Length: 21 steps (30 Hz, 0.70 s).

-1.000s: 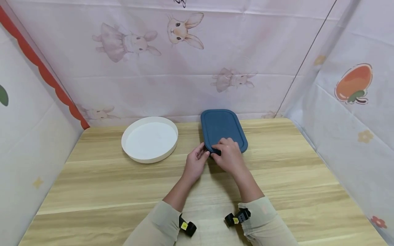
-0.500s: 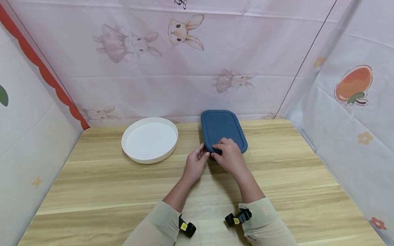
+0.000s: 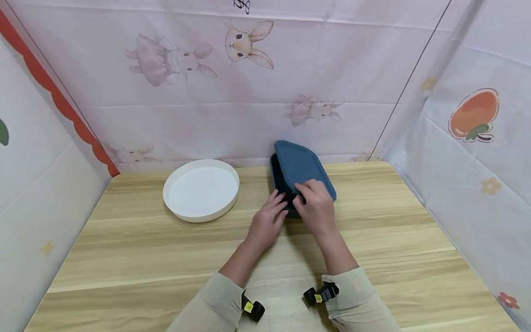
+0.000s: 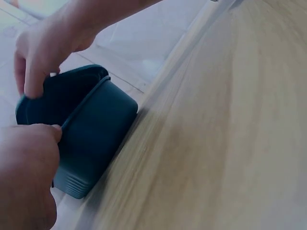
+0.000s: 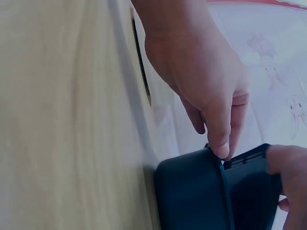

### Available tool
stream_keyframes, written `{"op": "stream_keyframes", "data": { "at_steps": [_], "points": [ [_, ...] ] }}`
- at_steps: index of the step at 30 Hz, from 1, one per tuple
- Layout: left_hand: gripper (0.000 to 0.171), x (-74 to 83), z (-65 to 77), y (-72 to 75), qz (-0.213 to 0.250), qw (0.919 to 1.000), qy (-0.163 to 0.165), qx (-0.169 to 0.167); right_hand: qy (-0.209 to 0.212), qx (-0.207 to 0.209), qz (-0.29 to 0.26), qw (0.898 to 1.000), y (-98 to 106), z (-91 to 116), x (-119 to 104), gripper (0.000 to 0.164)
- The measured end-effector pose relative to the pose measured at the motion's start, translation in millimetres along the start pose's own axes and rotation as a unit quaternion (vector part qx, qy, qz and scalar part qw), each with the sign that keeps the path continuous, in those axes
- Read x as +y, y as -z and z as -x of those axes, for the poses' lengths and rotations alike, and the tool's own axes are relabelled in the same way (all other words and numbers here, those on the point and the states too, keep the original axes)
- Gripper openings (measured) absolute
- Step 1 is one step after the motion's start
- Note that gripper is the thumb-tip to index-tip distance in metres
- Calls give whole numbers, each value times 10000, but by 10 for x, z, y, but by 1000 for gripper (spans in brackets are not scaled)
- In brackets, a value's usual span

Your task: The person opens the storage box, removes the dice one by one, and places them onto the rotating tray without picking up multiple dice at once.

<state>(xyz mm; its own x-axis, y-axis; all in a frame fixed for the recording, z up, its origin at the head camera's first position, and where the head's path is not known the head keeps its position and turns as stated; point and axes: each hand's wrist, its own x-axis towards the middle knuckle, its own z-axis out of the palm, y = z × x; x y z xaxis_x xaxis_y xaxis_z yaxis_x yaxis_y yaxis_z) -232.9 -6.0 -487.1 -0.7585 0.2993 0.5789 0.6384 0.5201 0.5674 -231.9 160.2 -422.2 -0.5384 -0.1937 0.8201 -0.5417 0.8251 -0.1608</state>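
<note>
A dark blue rectangular food container (image 4: 93, 139) stands on the wooden table, its lid (image 3: 306, 166) tilted up along the left and near sides. Between the raised edge and the rim a dark gap shows, and what is inside is hidden. My right hand (image 3: 317, 210) pinches the lid at its near corner, thumb below and fingers on top. At the container's near left corner, my left hand (image 3: 265, 223) holds the rim, with thumb and fingertips on it in the right wrist view. The lid's far right side still lies against the container (image 5: 194, 191).
To the left on the table (image 3: 145, 258) stands a round white shallow tray (image 3: 203, 189). A cloth wall (image 3: 244, 120) with printed rabbits rises right behind the container. Cloth walls also close off both sides.
The lid lay flat on the container before; its near left corner has come up with my right hand. My left fingers have shifted a little inward over the rim.
</note>
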Motion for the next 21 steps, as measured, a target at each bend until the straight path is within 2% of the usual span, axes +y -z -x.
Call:
{"op": "stream_keyframes", "data": {
  "at_steps": [3, 6, 9, 11, 12, 13, 14, 17, 20, 21],
  "points": [
    [24, 24, -17, 0, -267, 9986, -458, -35, -380, 805, -60, 9960, 56, -27, 62, 23],
    [21, 41, -36, -4, -288, 9978, -599, 15, -935, 1590, -119, 9828, 133, -50, 181, 23],
    [18, 48, -50, -21, -363, 9975, -593, 103, -1726, 2181, -275, 9601, 254, -58, 368, 22],
    [17, 49, -57, -34, -418, 9973, -583, 150, -2449, 2410, -551, 9375, 362, -51, 527, 20],
    [16, 47, -60, -41, -434, 9973, -576, 164, -2864, 2493, -723, 9223, 423, -42, 610, 19],
    [16, 46, -63, -47, -435, 9972, -575, 181, -3319, 2550, -928, 9034, 488, -28, 696, 19],
    [16, 46, -65, -52, -431, 9972, -573, 195, -3782, 2587, -1254, 8799, 550, -8, 786, 18],
    [15, 50, -67, -57, -381, 9977, -524, 192, -4977, 2731, -2225, 7926, 710, 79, 1020, 19],
    [15, 55, -64, -53, -353, 9978, -513, 220, -5621, 2973, -3241, 7005, 793, 178, 1179, 15],
    [15, 58, -62, -50, -357, 9978, -501, 229, -5752, 3030, -3449, 6770, 808, 208, 1212, 14]
  ]
}}
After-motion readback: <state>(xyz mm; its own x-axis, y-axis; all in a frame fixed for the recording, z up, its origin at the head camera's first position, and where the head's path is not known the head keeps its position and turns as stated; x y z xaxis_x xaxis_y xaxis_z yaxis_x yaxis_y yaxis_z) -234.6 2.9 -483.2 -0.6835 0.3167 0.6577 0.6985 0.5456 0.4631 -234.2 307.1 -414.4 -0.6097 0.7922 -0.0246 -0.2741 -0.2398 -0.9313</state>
